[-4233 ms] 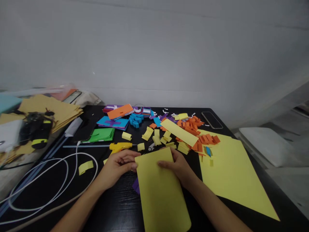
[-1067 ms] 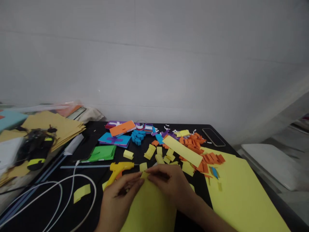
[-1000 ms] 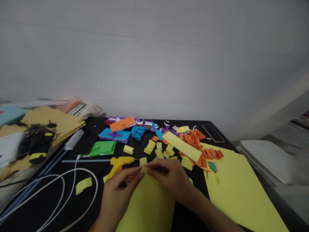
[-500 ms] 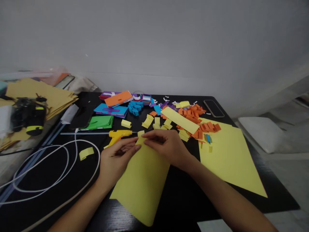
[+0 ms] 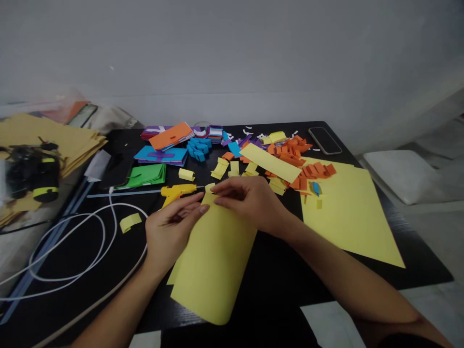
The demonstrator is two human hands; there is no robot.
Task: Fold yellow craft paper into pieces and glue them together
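Note:
A curved sheet of yellow paper (image 5: 213, 261) lies before me, its near end bowed up from the black table. My left hand (image 5: 174, 224) pinches its far left edge between thumb and fingers. On the far right edge, my right hand (image 5: 250, 200) closes with thumb and fingertips. A small yellow tab (image 5: 209, 186) shows at the sheet's far end, between the two hands. Just left of that end lies a yellow glue gun (image 5: 177, 192), touched by neither hand. A small folded yellow paper piece (image 5: 130, 222) rests left of my left hand.
Orange paper pieces (image 5: 290, 152), a yellow strip (image 5: 270, 163) and folded blue pieces (image 5: 198, 149) spread across the back. Larger yellow sheets (image 5: 351, 217) lie at right, near a phone (image 5: 325, 140). A white cable (image 5: 105, 232) loops at left by green folded paper (image 5: 147, 175).
The view has tilted down slightly, so the table sits higher. The sheet's near end has spread, and a second layer shows at its left. Both hands keep their grip.

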